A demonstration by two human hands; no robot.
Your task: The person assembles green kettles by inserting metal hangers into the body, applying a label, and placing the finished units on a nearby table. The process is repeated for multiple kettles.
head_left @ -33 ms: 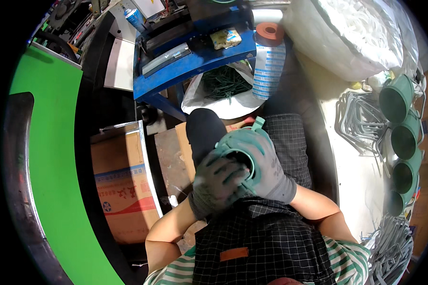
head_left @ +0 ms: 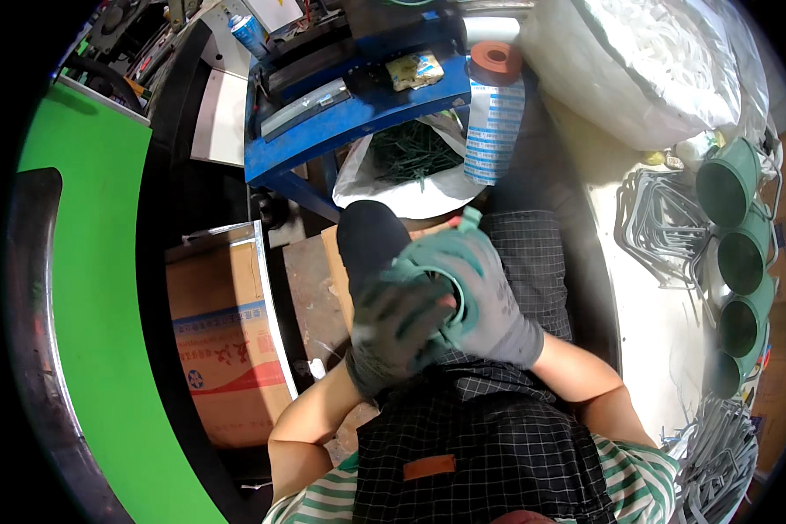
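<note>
Above my lap I hold a green, round, open-mouthed container (head_left: 459, 293), tilted so that its dark mouth faces me. My right hand (head_left: 492, 301), in a grey work glove smeared with green, is closed around its right side. A short green tab (head_left: 471, 218) sticks out beyond that hand at the far end. My left hand (head_left: 395, 327), gloved the same way, lies at the mouth's left side with its fingers bent toward the opening. Motion blurs those fingers, and what they pinch inside, if anything, is hidden.
At right, several green containers (head_left: 727, 183) and bent grey wire handles (head_left: 664, 218) lie on a white surface. A blue bench (head_left: 367, 113) stands ahead, above a white sack (head_left: 358, 179) of thin dark-green pieces. A cardboard box (head_left: 227, 349) is at left.
My left hand has shifted slightly at the container's mouth and is more blurred. The tab has moved a little up and left; my right hand keeps its grip.
</note>
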